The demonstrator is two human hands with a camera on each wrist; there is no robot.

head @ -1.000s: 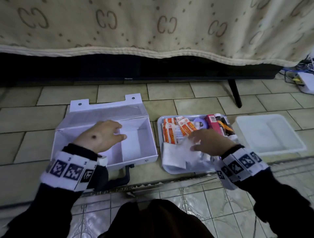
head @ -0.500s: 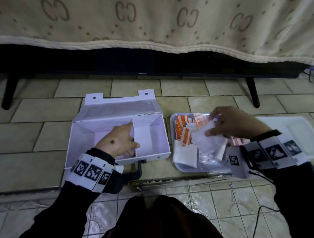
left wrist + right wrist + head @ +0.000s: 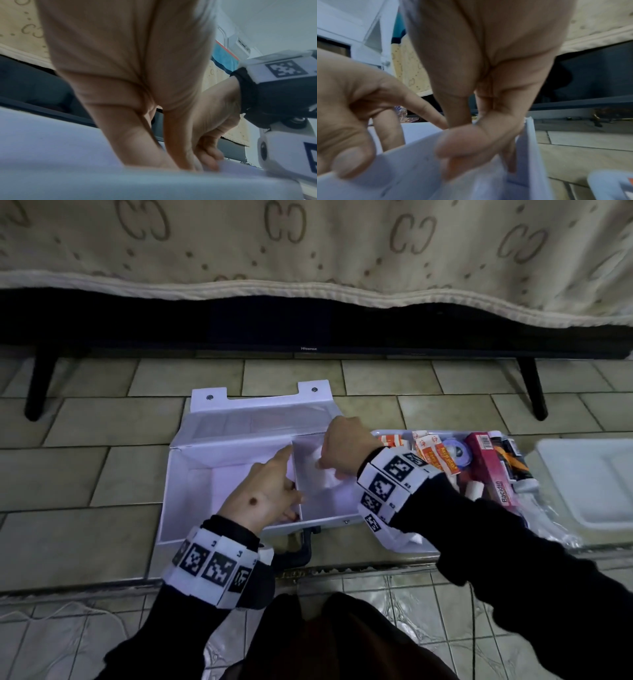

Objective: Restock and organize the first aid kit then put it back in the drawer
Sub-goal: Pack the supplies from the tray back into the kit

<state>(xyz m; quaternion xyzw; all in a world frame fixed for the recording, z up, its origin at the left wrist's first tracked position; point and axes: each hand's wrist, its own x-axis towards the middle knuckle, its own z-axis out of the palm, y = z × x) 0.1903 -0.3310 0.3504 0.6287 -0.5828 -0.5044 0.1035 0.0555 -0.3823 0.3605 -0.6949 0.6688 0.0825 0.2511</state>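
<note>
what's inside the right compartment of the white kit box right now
White packets are held there by the right hand. The left hand grips the divider. That hand and wrist hide anything under the packets; the floor nearer the handle looks bare.
</note>
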